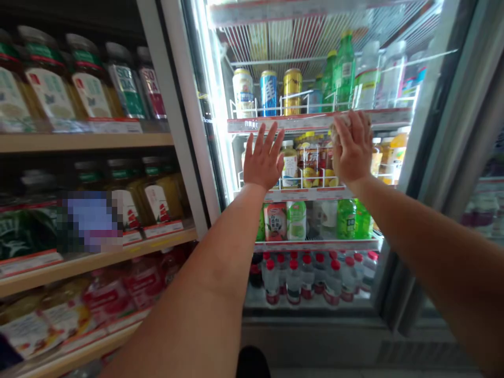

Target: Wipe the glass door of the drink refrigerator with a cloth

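My left hand (263, 160) is raised with its fingers spread. It holds nothing and covers part of the refrigerator's middle shelf. My right hand (353, 147) is pressed flat over a crumpled light-coloured cloth (337, 131), in front of the upper shelf's label strip (283, 124). Most of the cloth is hidden under the palm. Both hands seem to lie against a glass door of the lit drinks refrigerator (427, 147), though the glass itself barely shows. Behind them stand cans (292, 92), green bottles (345, 71) and iced tea bottles (310, 155).
Lower in the refrigerator are drink cartons (274, 221) and several red-capped bottles (293, 281). At the left, wooden shelves (86, 140) carry bottled drinks (88, 79). A metal door frame (452, 131) runs up the right side. One patch on the left shelves is pixelated.
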A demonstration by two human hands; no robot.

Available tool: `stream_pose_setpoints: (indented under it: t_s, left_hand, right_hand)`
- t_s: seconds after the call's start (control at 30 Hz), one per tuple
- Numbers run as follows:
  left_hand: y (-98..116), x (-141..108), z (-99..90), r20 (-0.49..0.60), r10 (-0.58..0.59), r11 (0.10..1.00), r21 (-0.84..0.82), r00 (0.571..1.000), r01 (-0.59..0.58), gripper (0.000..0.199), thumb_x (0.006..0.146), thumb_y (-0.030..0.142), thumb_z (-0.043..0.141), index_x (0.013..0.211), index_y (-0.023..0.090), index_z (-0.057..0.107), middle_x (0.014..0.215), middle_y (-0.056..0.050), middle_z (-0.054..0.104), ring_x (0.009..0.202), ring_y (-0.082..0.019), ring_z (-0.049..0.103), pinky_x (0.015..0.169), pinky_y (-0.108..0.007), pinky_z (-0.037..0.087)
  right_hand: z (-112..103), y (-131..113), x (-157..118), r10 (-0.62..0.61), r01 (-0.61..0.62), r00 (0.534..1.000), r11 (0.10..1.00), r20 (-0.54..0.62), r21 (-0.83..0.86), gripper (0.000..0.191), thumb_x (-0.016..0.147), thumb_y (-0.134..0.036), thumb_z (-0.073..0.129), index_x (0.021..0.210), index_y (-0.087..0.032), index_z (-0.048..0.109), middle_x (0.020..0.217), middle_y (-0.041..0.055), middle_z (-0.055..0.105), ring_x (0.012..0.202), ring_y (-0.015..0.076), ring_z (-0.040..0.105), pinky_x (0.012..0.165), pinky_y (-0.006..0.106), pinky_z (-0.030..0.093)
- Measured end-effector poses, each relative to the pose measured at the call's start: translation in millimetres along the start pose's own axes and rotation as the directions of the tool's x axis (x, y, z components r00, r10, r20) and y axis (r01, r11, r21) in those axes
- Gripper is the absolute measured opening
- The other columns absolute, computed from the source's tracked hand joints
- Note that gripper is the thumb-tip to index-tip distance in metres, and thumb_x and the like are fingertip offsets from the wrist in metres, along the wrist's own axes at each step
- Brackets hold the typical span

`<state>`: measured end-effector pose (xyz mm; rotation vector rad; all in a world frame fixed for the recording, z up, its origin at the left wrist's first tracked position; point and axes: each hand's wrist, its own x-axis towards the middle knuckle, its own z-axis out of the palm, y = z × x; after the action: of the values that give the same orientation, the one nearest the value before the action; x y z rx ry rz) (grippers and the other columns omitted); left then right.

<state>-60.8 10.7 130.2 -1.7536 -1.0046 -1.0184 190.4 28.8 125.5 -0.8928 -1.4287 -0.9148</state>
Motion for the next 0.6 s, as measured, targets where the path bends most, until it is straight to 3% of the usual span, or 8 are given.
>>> stream_pose_setpoints:
  t_s: [0.13,0.23,0.3,0.43,0.5,0.6]
  left_hand:
    - [-1,-1,2.0,-0.016,0.010,1.000,-0.014,1.000,-0.011,0.062,0.101,0.028,0.038,0.162,0.021,0.030,0.170,-0.002,0.022,0.159,-0.024,0.003,0.131,-0.050,-0.001]
    - [-2,-1,2.9,-0.017,0.013,1.000,-0.021,1.000,-0.013,0.062,0.100,0.027,0.038,0.162,0.022,0.029,0.169,-0.002,0.023,0.159,-0.023,0.003,0.131,-0.050,-0.002]
    - [-2,-1,3.4,-0.028,0.017,0.999,-0.030,0.999,-0.018,0.063,0.100,0.027,0.039,0.162,0.022,0.028,0.169,-0.002,0.024,0.159,-0.023,0.004,0.131,-0.051,-0.003]
    - [-3,-1,4.1,-0.041,0.024,0.998,-0.051,0.999,-0.027,0.065,0.099,0.027,0.040,0.163,0.022,0.026,0.169,-0.002,0.026,0.159,-0.024,0.003,0.131,-0.052,-0.006]
    - [-2,-1,4.1,-0.032,0.022,0.999,-0.048,0.999,-0.024,0.066,0.098,0.026,0.039,0.162,0.022,0.025,0.169,-0.001,0.025,0.159,-0.023,-0.001,0.131,-0.052,-0.008]
    - [-2,-1,3.9,-0.014,0.010,1.000,-0.027,1.000,-0.011,0.067,0.096,0.028,0.040,0.161,0.023,0.023,0.170,0.006,0.018,0.159,-0.017,-0.008,0.132,-0.054,-0.006]
  right_hand:
    - [2,4,10,0.092,-0.090,0.993,0.996,-0.080,0.030,0.050,0.106,-0.040,0.031,0.152,-0.029,0.047,0.164,0.0003,0.038,0.154,0.0306,0.026,0.126,0.054,0.022]
    - [9,16,35,0.328,-0.310,0.926,0.943,-0.185,0.120,0.053,0.106,-0.039,0.032,0.152,-0.017,0.045,0.164,0.0123,0.036,0.152,0.0340,0.025,0.125,0.059,0.016]
    - [16,27,48,0.405,-0.366,0.886,0.910,-0.225,0.195,0.056,0.107,-0.041,0.030,0.155,-0.013,0.040,0.165,0.0158,0.031,0.152,0.0368,0.020,0.124,0.064,0.009]
    - [24,34,49,0.310,-0.264,0.920,0.942,-0.239,0.207,0.058,0.107,-0.044,0.027,0.160,-0.019,0.029,0.169,0.0092,0.024,0.154,0.0386,0.006,0.121,0.069,-0.002]
    - [20,25,41,0.214,-0.190,0.958,0.972,-0.191,0.135,0.057,0.107,-0.041,0.031,0.159,-0.019,0.032,0.169,0.0084,0.025,0.155,0.0370,0.009,0.123,0.066,0.004]
    - [8,7,29,-0.022,0.024,0.999,0.999,-0.039,0.043,0.052,0.106,-0.037,0.035,0.155,-0.021,0.041,0.168,0.0060,0.029,0.155,0.0324,0.018,0.125,0.059,0.016]
